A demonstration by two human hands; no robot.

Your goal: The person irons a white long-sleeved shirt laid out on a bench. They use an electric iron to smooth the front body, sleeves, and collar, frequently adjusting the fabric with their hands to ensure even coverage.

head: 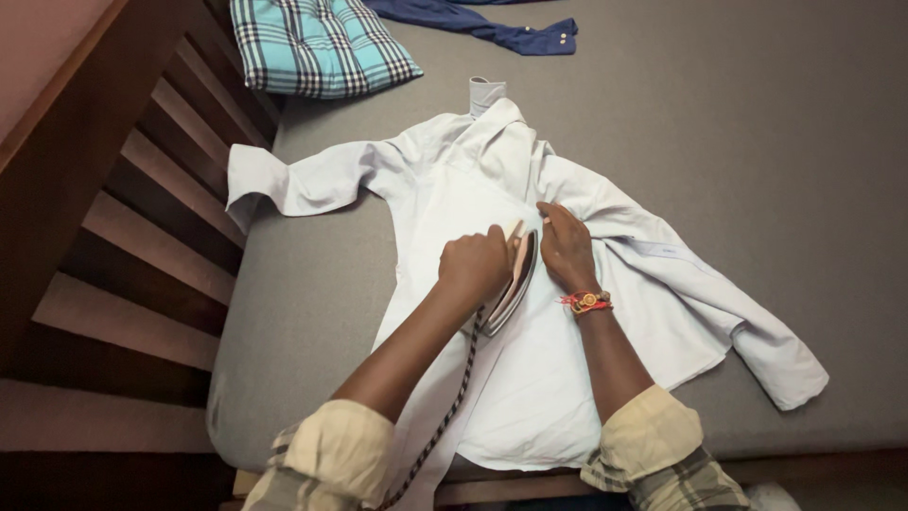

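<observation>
Shirt (567,378) lies mid-frame on the bed (757,114), iron (515,279) on top; cushion (317,43) upper left, another garment (492,26) top centre.

Shirt (492,378) under my hands: thin woven cloth, pale, matt, smooth where flat, soft creases at the sleeves. Iron (515,279) in my left hand (473,265): hard casing, looks like plastic, light pinkish shell with a dark edge, slight sheen. Its cord (454,397) is braided fabric, two-tone, rough-looking. My right hand (566,248) lies flat on the cloth; wristband (588,302) is red and orange thread with a small bead, matt. Mattress cover (757,151): grey cloth, matt, even weave, no gloss. Cushion (317,43): checked woven fabric, quilted, soft. Dark blue garment (492,24): cloth, matt. Bed frame slats (132,237): dark brown wood, smooth, low satin finish.
</observation>
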